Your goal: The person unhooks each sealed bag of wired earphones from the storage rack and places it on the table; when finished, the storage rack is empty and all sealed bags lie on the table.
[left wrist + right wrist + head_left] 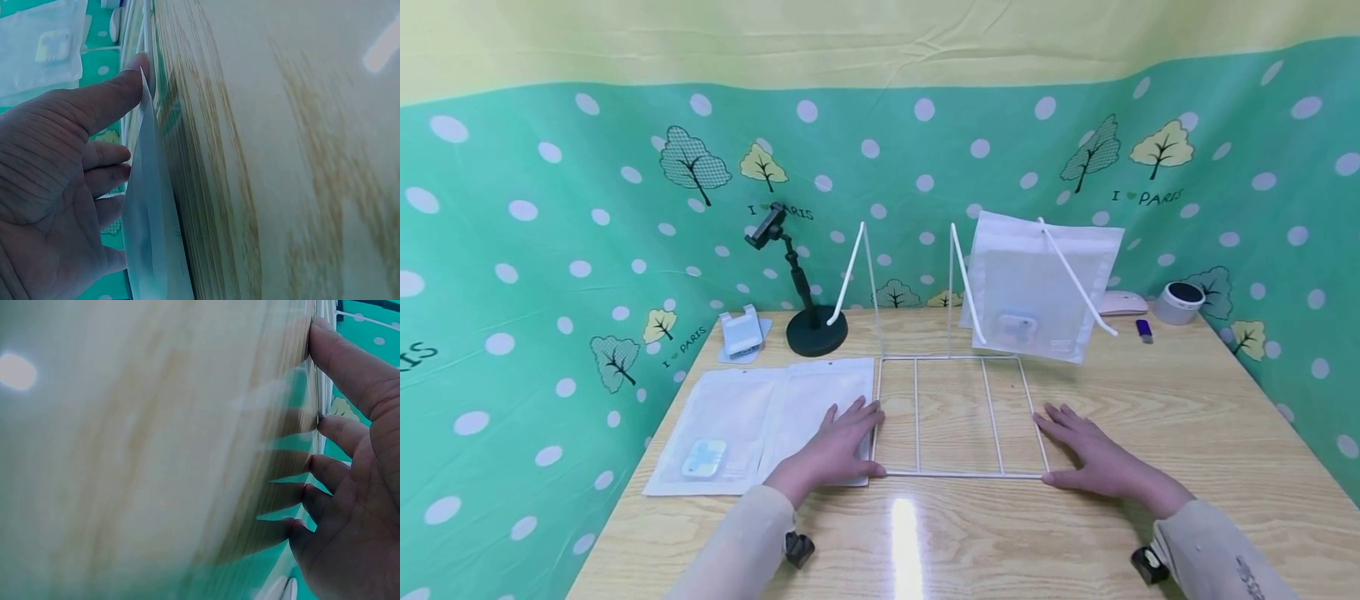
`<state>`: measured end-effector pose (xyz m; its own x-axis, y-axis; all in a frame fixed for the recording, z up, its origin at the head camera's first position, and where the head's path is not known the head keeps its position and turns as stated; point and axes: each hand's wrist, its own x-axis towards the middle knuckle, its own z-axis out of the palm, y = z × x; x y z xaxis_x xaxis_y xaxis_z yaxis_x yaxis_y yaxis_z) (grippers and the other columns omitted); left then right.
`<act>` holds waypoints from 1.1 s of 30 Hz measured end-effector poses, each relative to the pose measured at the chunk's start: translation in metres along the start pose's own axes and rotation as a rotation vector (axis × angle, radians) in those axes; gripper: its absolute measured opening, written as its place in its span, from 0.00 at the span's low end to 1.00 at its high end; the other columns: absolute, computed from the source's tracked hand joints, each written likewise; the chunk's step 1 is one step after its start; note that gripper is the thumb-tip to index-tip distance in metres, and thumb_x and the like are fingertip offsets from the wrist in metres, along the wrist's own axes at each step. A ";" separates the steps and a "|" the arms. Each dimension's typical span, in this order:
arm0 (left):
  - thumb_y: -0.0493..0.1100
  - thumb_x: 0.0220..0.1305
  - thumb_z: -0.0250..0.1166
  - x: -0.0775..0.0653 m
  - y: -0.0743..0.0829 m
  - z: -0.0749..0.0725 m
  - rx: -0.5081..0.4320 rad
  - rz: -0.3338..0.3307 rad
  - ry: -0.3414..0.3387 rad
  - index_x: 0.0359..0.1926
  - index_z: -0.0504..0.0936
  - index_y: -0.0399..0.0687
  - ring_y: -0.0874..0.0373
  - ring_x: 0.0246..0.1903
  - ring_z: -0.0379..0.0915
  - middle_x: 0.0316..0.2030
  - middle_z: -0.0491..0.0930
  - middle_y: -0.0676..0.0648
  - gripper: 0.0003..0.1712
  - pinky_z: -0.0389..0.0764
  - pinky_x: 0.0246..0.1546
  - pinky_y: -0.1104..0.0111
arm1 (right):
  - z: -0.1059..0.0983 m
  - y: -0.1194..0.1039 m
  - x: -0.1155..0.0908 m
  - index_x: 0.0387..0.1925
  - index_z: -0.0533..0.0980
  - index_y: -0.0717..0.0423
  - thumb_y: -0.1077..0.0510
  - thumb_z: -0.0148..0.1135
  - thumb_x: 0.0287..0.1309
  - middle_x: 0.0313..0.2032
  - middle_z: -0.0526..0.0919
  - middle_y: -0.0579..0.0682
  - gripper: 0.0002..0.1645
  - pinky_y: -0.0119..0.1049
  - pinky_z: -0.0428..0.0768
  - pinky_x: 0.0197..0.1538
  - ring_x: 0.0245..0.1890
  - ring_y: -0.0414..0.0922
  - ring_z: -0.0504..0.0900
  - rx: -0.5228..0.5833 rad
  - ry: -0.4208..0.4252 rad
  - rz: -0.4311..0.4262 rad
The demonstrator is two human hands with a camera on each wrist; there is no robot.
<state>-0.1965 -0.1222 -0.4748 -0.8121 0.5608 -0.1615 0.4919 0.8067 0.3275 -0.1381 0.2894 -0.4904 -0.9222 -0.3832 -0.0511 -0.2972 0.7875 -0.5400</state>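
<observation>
One wire rack point(951, 357), left grip point(841, 446) and right grip point(1092, 457) alongside

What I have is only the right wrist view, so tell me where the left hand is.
Observer: The left hand is at the left front corner of the white wire rack, fingers and thumb spread along its left side.
Operator: Say what lies beneath that hand.
Observer: Part of a flat white packaging pouch, which lies along the rack's left side.
Operator: Now report what hangs on the rack.
Observer: The hanging packaging pouches are on its rightmost slanted rod.
</observation>
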 end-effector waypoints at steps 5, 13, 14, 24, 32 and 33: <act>0.63 0.50 0.73 0.001 0.001 0.000 0.004 -0.018 -0.006 0.70 0.66 0.47 0.47 0.74 0.43 0.73 0.57 0.45 0.51 0.42 0.70 0.41 | 0.000 0.000 0.000 0.71 0.62 0.58 0.35 0.69 0.50 0.72 0.53 0.67 0.54 0.69 0.48 0.66 0.71 0.70 0.46 0.004 0.001 -0.006; 0.64 0.49 0.73 0.003 0.000 0.002 0.012 -0.039 -0.005 0.70 0.66 0.48 0.48 0.74 0.43 0.73 0.58 0.46 0.52 0.42 0.70 0.41 | 0.001 0.001 0.000 0.71 0.62 0.57 0.34 0.69 0.50 0.72 0.53 0.67 0.54 0.70 0.48 0.66 0.71 0.70 0.46 -0.004 0.005 -0.004; 0.64 0.48 0.74 0.003 0.000 0.002 0.012 -0.041 -0.005 0.70 0.66 0.48 0.48 0.74 0.43 0.73 0.58 0.47 0.52 0.42 0.70 0.41 | 0.000 0.001 0.000 0.71 0.62 0.57 0.34 0.68 0.50 0.72 0.53 0.67 0.54 0.70 0.48 0.66 0.71 0.70 0.46 -0.005 0.002 0.001; 0.64 0.47 0.74 0.004 0.001 0.000 0.004 -0.059 -0.012 0.70 0.66 0.46 0.48 0.74 0.44 0.72 0.59 0.46 0.53 0.43 0.70 0.41 | -0.009 0.003 0.002 0.68 0.66 0.60 0.38 0.64 0.58 0.70 0.59 0.66 0.45 0.69 0.55 0.64 0.69 0.69 0.54 0.061 0.025 0.042; 0.63 0.46 0.76 0.006 0.003 0.000 0.002 -0.059 -0.005 0.69 0.67 0.46 0.47 0.73 0.46 0.72 0.61 0.45 0.53 0.44 0.70 0.41 | -0.021 0.008 0.007 0.63 0.70 0.63 0.46 0.57 0.67 0.62 0.72 0.66 0.32 0.65 0.67 0.60 0.62 0.67 0.68 0.157 0.146 0.158; 0.63 0.46 0.76 0.006 0.003 -0.001 0.002 -0.061 -0.006 0.69 0.67 0.46 0.47 0.73 0.46 0.72 0.61 0.45 0.53 0.44 0.70 0.41 | -0.022 0.008 0.007 0.63 0.70 0.63 0.46 0.56 0.68 0.61 0.73 0.66 0.31 0.64 0.68 0.59 0.61 0.67 0.69 0.174 0.169 0.175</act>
<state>-0.1998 -0.1165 -0.4741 -0.8386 0.5117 -0.1868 0.4423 0.8398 0.3147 -0.1526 0.3041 -0.4767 -0.9881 -0.1520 -0.0234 -0.0970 0.7341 -0.6721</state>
